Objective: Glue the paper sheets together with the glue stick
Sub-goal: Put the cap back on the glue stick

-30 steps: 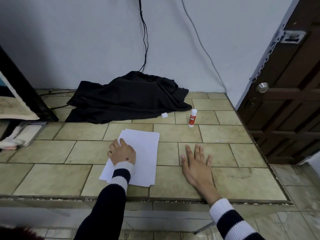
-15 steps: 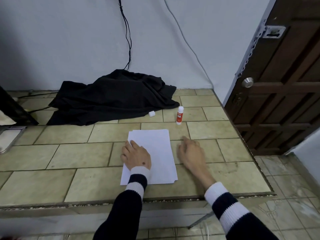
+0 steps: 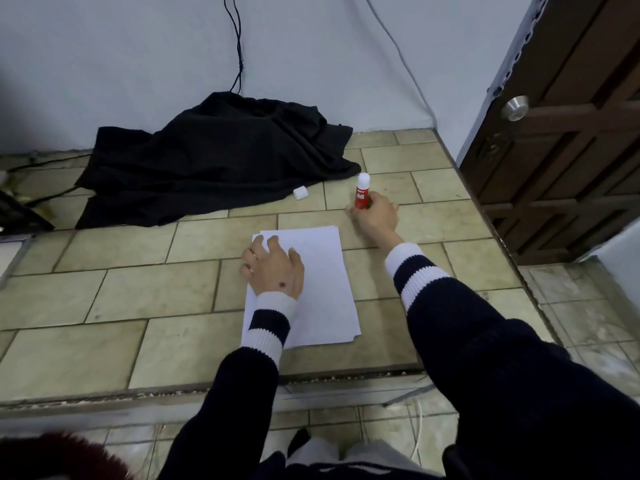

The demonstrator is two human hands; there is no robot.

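- Paper sheets (image 3: 322,282): white, loosely stacked on the tiled counter (image 3: 138,299), edges slightly fanned; left hand (image 3: 273,268) rests on them, fingers spread, sleeve covering the near-left corner
- Glue stick (image 3: 361,192): red, upright, uncapped; right hand (image 3: 375,218) grasps its base, hiding it
- White cap (image 3: 300,192): loose beside black cloth (image 3: 214,161)

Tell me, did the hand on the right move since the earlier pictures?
Yes. The right hand went from lying flat on the tiled table beside the white paper sheets away towards the wall, and now grips the red-and-white glue stick.
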